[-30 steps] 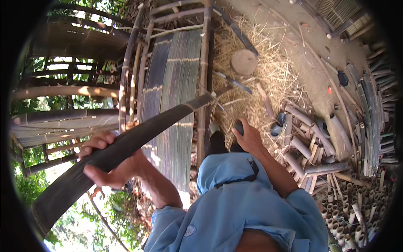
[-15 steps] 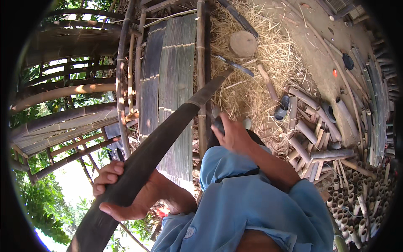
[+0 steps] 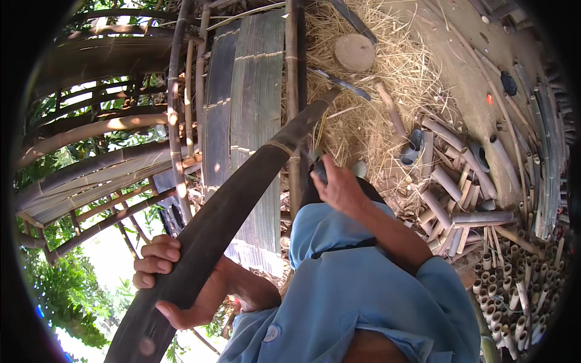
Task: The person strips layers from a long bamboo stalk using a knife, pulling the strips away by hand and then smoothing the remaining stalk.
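A long dark bamboo pole [image 3: 224, 212] slants from my lower left up to the straw, its far end narrower and browner. My left hand [image 3: 200, 272] is wrapped round its thick near part, thumb on one side and fingers on the other. In my right hand [image 3: 342, 190], closed just right of the pole, is a dark-handled tool [image 3: 318, 172]; its working end is blurred. At the pole's far tip lies a long, grey, blade-like tool [image 3: 342, 83] on the straw.
A round wood block [image 3: 354, 53] sits on straw [image 3: 417, 78]. Slatted bamboo benching [image 3: 257, 91] runs along the left. Cut bamboo pieces [image 3: 445, 181] lie heaped at right, near bundled short tubes [image 3: 508, 290] and long stacked poles [image 3: 544, 163]. A pair of dark sandals [image 3: 411, 148] is near the heap.
The view has shifted slightly. My right hand has moved a little toward me along the pole's side, still holding the tool. My left hand keeps its grip on the pole.
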Demonstrator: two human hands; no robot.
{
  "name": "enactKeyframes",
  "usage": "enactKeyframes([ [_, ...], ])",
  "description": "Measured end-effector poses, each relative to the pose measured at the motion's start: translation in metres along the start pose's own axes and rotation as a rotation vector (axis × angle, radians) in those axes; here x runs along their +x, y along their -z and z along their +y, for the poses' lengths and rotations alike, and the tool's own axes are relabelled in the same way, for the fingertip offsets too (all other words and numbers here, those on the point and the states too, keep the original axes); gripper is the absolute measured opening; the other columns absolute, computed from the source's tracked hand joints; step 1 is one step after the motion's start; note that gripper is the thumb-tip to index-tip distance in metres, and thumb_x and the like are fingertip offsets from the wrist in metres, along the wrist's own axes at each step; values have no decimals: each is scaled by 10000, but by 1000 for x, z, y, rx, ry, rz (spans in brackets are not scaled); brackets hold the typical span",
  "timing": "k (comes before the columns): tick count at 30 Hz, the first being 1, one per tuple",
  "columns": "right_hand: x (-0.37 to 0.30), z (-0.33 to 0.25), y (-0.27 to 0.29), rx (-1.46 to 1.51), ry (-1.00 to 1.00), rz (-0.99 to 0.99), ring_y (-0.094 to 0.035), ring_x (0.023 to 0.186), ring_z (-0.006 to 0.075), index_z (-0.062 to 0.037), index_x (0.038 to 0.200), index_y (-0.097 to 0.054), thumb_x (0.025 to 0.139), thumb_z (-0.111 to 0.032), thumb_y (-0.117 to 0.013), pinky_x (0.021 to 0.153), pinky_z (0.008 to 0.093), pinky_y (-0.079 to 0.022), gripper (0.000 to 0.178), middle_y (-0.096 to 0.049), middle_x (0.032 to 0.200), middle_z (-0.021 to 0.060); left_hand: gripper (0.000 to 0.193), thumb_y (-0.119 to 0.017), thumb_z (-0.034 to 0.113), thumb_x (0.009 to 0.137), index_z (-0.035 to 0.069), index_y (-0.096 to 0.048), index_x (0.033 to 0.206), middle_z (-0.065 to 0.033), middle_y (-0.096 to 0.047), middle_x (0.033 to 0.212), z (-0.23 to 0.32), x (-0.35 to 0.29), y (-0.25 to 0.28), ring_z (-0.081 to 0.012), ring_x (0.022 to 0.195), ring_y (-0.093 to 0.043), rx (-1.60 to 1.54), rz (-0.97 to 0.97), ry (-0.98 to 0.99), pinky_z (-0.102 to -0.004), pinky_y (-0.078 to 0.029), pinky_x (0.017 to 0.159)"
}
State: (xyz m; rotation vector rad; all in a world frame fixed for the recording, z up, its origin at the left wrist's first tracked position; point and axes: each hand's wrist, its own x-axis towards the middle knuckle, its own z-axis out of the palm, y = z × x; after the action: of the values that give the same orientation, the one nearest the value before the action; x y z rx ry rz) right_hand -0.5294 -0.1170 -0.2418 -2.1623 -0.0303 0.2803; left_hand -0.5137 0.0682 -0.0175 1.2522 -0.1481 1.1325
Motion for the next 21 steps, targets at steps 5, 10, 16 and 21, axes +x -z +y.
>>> enactKeyframes([
  [5,-19,-24,16,172,360,8,-671,597,360,-45,1155,-524,921,-186,-687,500,444,-524,318,-652,719,196,415,-614,364,769,46,-398,925,-98,-392,793,2,-2,10,-236,696,-446,-16,-36,14,-389,-372,691],
  [10,6,25,9,-442,505,25,-677,626,372,-49,1113,-515,880,-134,-723,530,434,-542,324,-642,722,191,420,-628,365,758,52,-403,926,-91,-396,789,0,1,4,-231,702,-444,-35,-68,20,-389,-367,684],
  [16,-1,7,7,76,166,73,-664,614,380,-42,1105,-515,887,-133,-721,517,428,-515,313,-612,668,184,431,-640,375,761,65,-392,927,-86,-391,784,0,-3,7,-217,693,-434,-49,-140,23,-380,-358,677],
  [21,-15,-27,22,132,370,-49,-662,588,364,0,1141,-480,892,-140,-722,503,423,-507,375,-608,654,189,434,-648,368,756,70,-386,931,-84,-392,782,3,-3,20,-215,688,-439,-46,-141,21,-375,-353,672],
])
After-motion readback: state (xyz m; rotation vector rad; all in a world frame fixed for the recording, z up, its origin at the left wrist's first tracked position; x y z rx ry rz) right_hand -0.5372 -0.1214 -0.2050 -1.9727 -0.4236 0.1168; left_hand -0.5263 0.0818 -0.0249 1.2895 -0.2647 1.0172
